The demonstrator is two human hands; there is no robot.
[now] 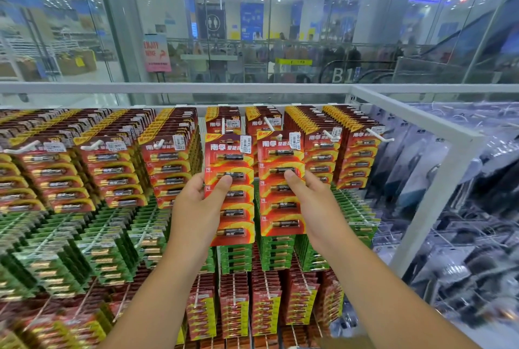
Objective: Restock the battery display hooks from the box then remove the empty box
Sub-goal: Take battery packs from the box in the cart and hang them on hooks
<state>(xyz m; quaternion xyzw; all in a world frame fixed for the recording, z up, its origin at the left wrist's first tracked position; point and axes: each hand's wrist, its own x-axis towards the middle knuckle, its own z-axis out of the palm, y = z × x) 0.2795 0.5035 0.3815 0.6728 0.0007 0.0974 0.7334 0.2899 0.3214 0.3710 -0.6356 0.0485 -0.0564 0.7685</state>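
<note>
I hold two red battery strip packs up in front of the top row of the display. My left hand [196, 202] grips the left battery pack [231, 214], thumb pressed on its front. My right hand [311, 194] grips the right battery pack [280, 208] the same way. The right pack's top sits at a white display hook [279, 137]. Behind the left pack a partly filled hook [223, 124] carries a few packs. The box is not in view.
Full hooks of red battery packs [112, 163] fill the top row to the left and right. Green packs [106, 247] hang below, more red packs [236, 303] lower still. A white metal frame [449, 129] borders the display on the right, with dark packaged goods [463, 208] beyond.
</note>
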